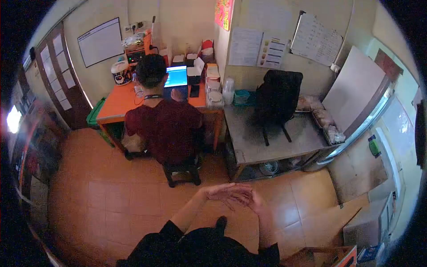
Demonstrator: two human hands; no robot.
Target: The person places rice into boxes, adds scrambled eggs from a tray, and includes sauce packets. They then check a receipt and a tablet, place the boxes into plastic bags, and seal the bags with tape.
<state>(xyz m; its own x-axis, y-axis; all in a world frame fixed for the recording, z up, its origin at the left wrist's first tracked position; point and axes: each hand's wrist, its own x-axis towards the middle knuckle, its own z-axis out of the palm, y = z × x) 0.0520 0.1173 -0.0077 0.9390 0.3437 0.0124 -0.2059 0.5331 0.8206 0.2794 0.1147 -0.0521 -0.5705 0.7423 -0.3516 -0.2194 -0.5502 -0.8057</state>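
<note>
My left hand (227, 192) and my right hand (252, 199) are held up in front of my body, over the tiled floor (129, 200). The two hands meet and overlap at the fingers. The fingers of one hand look stretched out and spread. Those of the other are partly hidden behind it and blurred. No object shows in either hand. The nearest thing beyond them is a dark stool (183, 171), with a person (164, 124) in a dark red shirt sitting on it, back to me.
The person faces an orange desk (116, 107) with a lit laptop (176, 76) and a rice cooker (120, 73). To the right, a metal table (253, 138) bears a black backpack (278, 98). A green bin (95, 112) stands left of the desk.
</note>
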